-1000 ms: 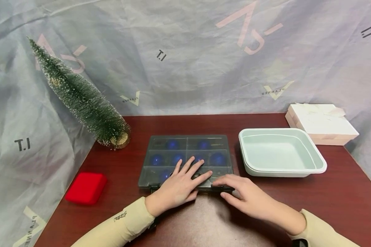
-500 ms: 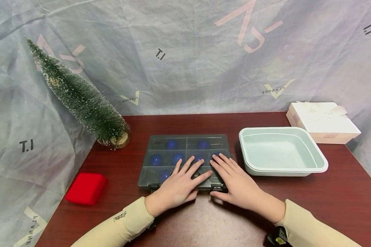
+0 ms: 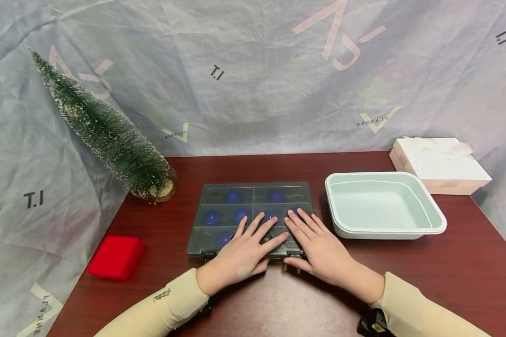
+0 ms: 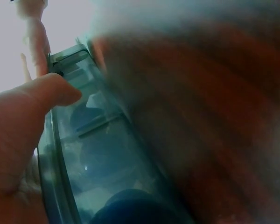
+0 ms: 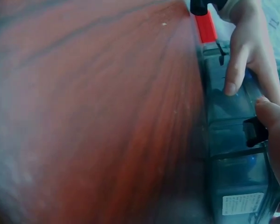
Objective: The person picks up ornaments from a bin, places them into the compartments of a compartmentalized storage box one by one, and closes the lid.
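Observation:
A clear grey compartment box lies on the table with its lid down, and several dark blue balls show through it. My left hand rests on the front middle of the lid, fingers spread. Beside it, my right hand lies on the front right corner with straight fingers. Both thumbs hang at the front edge. In the right wrist view the right thumb is close to a black latch, and a second black latch shows farther along the front. The right hand hides part of the lid.
A pale green plastic tub stands right of the box, with a white gift box behind it. A red case lies at the left. Behind that, a small frosted tree leans left. Grey printed cloth hangs at the back.
My right hand has moved from the right front latch up and left onto the lid, and its fingers now lie straight. The left hand has stayed in place.

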Demonstrator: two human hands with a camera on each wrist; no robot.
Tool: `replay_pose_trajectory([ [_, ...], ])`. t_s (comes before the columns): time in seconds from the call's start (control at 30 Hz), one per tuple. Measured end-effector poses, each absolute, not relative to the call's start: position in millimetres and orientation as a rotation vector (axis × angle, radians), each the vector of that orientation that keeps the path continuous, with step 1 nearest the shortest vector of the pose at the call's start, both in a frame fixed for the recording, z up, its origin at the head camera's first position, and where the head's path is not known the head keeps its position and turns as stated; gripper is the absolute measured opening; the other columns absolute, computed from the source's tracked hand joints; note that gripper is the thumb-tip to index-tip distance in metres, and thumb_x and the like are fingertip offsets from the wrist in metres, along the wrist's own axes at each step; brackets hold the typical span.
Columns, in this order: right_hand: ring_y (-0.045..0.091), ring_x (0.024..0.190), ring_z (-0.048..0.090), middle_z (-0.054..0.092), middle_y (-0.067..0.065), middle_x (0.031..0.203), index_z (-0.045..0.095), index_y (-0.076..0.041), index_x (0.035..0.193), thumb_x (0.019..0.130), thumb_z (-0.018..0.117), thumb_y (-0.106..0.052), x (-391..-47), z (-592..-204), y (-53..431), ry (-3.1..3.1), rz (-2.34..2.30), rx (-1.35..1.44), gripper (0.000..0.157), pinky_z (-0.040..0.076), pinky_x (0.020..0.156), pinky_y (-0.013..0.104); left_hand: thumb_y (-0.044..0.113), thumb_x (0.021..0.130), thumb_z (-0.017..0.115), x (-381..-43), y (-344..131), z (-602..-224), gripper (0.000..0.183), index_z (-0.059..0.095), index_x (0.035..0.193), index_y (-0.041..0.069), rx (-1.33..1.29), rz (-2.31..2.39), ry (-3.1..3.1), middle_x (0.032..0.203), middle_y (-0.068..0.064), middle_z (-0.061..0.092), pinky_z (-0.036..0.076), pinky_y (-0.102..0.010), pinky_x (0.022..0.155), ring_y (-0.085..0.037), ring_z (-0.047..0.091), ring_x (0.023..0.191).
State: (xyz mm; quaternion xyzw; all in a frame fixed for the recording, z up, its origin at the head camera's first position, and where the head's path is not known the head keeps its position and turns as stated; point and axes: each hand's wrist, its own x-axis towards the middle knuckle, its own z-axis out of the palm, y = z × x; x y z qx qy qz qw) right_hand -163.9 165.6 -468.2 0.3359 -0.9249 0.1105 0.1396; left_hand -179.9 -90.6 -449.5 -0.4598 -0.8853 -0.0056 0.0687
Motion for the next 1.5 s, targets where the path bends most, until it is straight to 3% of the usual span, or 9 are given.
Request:
replay_pose_trajectory([
  [0.23,0.037,0.147,0.031,0.038,0.017,0.16,0.045,0.001,0.152,0.101,0.033,-0.07,-164,-470,164,-2.626,0.328,0.979,0.088,0.027,0.114,0.058,0.03,0.098,0.063,-181,-92,-452,0.07,0.034,0.162,0.029,-1.383,-0.027,-2.668,0.166,-0.013,0.025,0.029,-0.066,0.11,-0.041,0.02,0.151],
  [0.57,0.038,0.147,0.032,0.039,0.018,0.159,0.045,0.002,0.151,0.097,0.054,-0.064,-162,-467,163,-2.644,0.296,0.966,0.086,0.029,0.114,0.058,0.03,0.098,0.063,-182,-91,-450,0.071,0.033,0.162,0.028,-1.391,-0.084,-2.7,0.166,-0.012,0.024,0.027,-0.067,0.111,-0.041,0.018,0.151],
  [0.83,0.038,0.146,0.034,0.04,0.018,0.158,0.045,0.003,0.151,0.096,0.052,-0.065,-162,-466,163,-2.64,0.315,0.965,0.088,0.029,0.113,0.057,0.026,0.092,0.07,-185,-101,-438,0.069,0.044,0.155,0.018,-1.365,-0.608,-2.78,0.165,-0.01,0.028,0.016,-0.066,0.114,-0.038,0.018,0.152],
  [1.0,0.039,0.145,0.035,0.04,0.019,0.158,0.044,0.003,0.152,0.096,0.054,-0.064,-162,-466,163,-2.617,0.34,0.968,0.088,0.03,0.113,0.057,0.016,0.09,0.071,-189,-127,-426,0.061,0.053,0.147,0.009,-1.131,-0.837,-2.66,0.159,-0.013,0.037,0.025,-0.066,0.111,-0.041,0.032,0.146],
  [1.2,0.039,0.145,0.036,0.041,0.018,0.157,0.045,0.002,0.151,0.094,0.06,-0.062,-161,-465,164,-2.604,0.384,0.956,0.087,0.031,0.112,0.058,0.007,0.086,0.075,-197,-172,-412,0.067,0.05,0.148,0.006,-0.673,-1.076,-2.671,0.156,-0.016,0.04,0.035,-0.06,0.109,-0.04,0.042,0.139],
  [1.5,0.039,0.144,0.037,0.042,0.017,0.157,0.046,0.001,0.151,0.093,0.064,-0.06,-161,-465,162,-2.604,0.412,0.957,0.086,0.031,0.112,0.058,0.008,0.096,0.066,-203,-215,-420,0.074,0.026,0.158,-0.003,-0.136,-1.759,-2.859,0.158,-0.027,0.03,0.034,-0.059,0.11,-0.047,0.033,0.142],
])
